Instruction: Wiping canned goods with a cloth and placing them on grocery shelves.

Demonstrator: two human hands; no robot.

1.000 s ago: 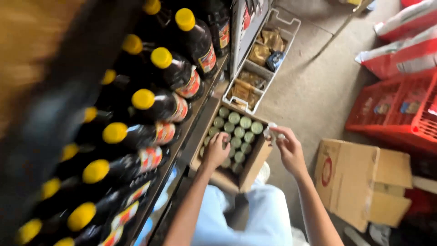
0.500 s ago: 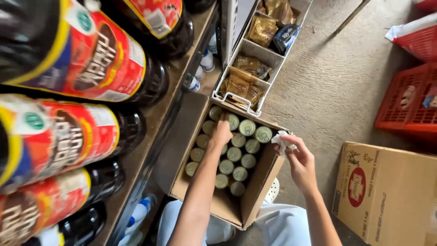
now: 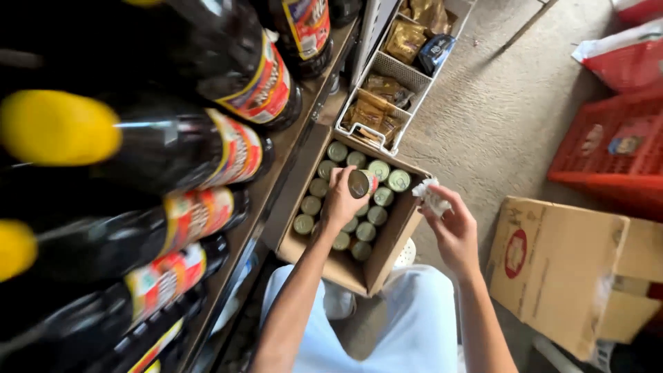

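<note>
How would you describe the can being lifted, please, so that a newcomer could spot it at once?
Find the open cardboard box on the person's lap, beside the shelf of dark bottles. It is packed with upright cans. The can in the left hand is the only one raised and tilted above the rows.

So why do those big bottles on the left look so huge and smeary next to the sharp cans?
Head view: the dark bottles sit close to the wide lens, so they loom, bend and blur, with a glare streak on the glass. The cans in the box are sharp in even daylight, as are the left hand lifting a can and the right hand with a white cloth.
</note>
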